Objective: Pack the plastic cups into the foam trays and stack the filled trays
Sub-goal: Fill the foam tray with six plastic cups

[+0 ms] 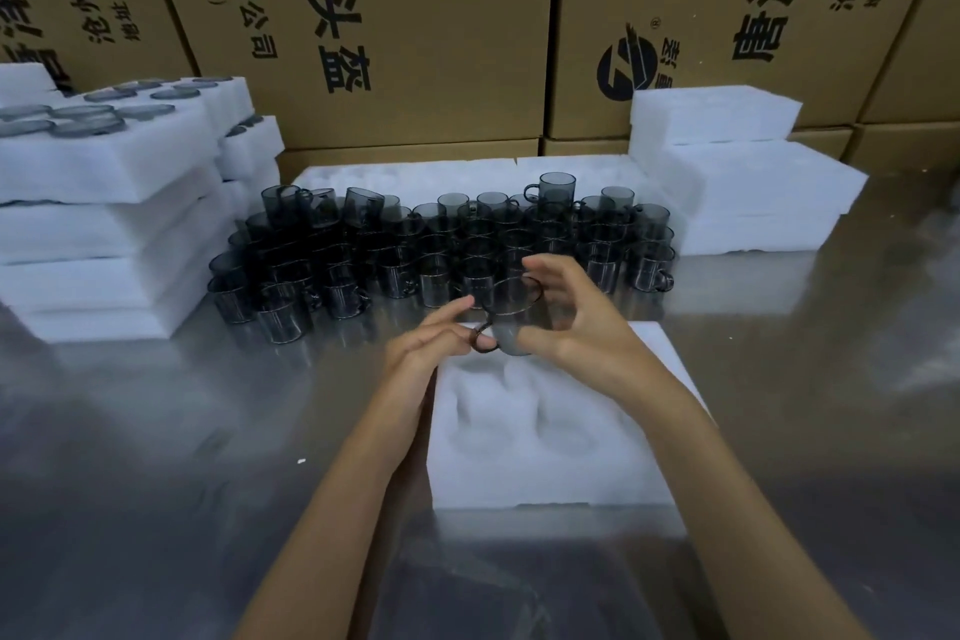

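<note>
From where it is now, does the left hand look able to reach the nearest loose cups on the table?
Probably yes: nothing stands between the left hand and the loose cups, but it pinches the held cup's handle.

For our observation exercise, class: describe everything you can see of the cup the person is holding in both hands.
The cup is small, dark grey and see-through, plastic by its look, with a round open rim and a loop handle at its left side. It is tilted, rim facing up and away, above the far end of the empty foam tray. The left hand pinches the handle; the right hand curls round the body. It looks empty.
</note>
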The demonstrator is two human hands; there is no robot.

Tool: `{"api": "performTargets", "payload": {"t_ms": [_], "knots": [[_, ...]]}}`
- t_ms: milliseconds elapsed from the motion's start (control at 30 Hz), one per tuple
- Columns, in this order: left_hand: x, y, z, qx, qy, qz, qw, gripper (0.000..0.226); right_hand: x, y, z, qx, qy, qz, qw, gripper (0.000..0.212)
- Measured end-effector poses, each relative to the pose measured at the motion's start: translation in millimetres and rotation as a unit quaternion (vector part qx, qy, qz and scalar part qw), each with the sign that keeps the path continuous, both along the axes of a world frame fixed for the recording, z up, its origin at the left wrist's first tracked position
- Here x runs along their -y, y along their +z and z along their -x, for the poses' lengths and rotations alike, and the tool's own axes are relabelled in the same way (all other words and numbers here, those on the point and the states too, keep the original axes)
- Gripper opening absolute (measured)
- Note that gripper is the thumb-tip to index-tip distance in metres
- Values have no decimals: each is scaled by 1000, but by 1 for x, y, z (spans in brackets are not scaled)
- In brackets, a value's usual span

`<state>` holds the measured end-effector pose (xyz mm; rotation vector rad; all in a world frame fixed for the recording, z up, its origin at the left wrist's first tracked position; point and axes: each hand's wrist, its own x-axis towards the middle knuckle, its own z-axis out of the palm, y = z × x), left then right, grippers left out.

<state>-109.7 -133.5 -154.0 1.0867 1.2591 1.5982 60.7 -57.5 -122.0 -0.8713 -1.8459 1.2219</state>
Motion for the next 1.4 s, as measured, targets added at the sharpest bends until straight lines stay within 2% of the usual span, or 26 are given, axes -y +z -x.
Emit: {"api": "performTargets", "payload": {"t_ms": [100, 167, 233, 300, 333, 400, 533, 733, 833, 933, 1100, 1267, 1400], "knots": [[5, 6, 0, -83, -23, -15, 996, 21, 0, -5, -1, -27, -45, -14, 999, 57], [5, 10, -1, -173, -16, -22, 985, 21, 2, -5, -4, -20, -36, -21, 999, 52], [7, 13, -4, -217, -12, -27, 976, 17, 3, -3, -7, -21, -8, -14, 1000, 51], [10, 16, -7, -201, 0, -29, 979, 10, 5, 0, -11, -30, 20, -6, 999, 50], [11, 17, -8, -180, 6, -35, 983, 15, 7, 1, -12, -26, 33, -8, 999, 49], [12, 18, -7, -146, 17, -33, 989, 36, 11, 2, -12, -9, 57, -16, 998, 45], [15, 18, -1, -166, -9, -4, 986, 67, 14, 1, -10, -8, 88, -14, 996, 35], [14, 19, 4, -198, 66, -36, 977, 64, 15, 2, -9, 20, 88, -73, 993, 42], [14, 19, 4, -224, 74, -22, 972, 61, 15, 2, -5, 40, 74, -85, 993, 39], [14, 20, 2, -210, 80, -8, 974, 59, 14, 1, -5, 44, 69, -77, 994, 38], [14, 19, 1, -186, 56, -4, 981, 64, 12, -3, -5, 34, 42, -67, 996, 25], [15, 18, 10, -235, 44, 27, 971, 62, 11, -8, -4, 58, 19, -75, 995, 13], [15, 17, 10, -251, 20, 52, 966, 67, 11, -8, -4, 66, 20, -75, 995, 14]]}}
